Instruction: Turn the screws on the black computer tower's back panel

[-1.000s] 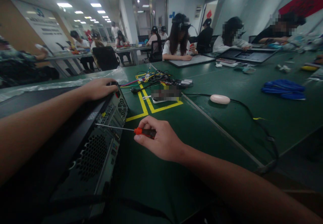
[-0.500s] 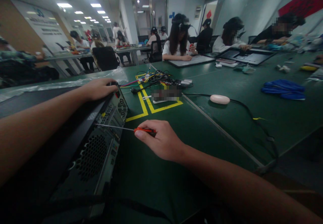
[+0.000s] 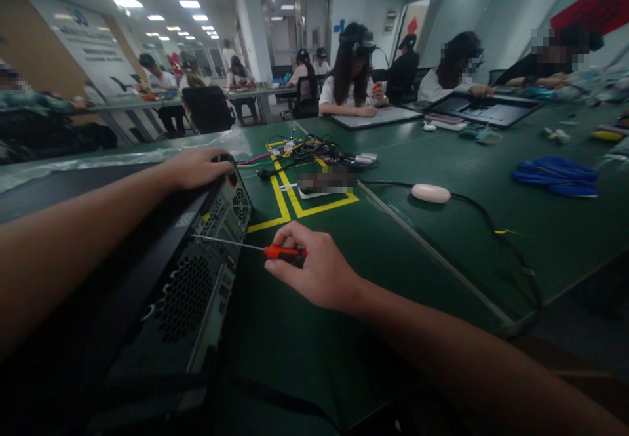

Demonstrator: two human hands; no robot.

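A black desktop computer case (image 3: 105,226) lies on its side at the left, its metal rear panel with fan grilles and ports turned to the right. My left hand (image 3: 201,168) grips the far rear corner of the case, thumb at the panel's edge and the other fingers partly hidden over the far side. In my right hand (image 3: 314,265) is a screwdriver (image 3: 285,252) with a red and black handle, pinched between thumb and fingers. Its long thin shaft points left, and the tip meets the upper edge of the rear panel, where a screw is too small to make out.
Beyond the case lies a tangle of cables (image 3: 319,151) near yellow tape (image 3: 324,208) on the green table (image 3: 417,272). A pale oval object (image 3: 431,193) sits by a black cord, and a blue bundle (image 3: 555,175) lies farther right. Other people work across the table.
The fingers of my right hand have shifted on the screwdriver handle, the index finger now more raised. The tip stays at the panel edge and my left hand keeps its place. The view has shifted slightly.
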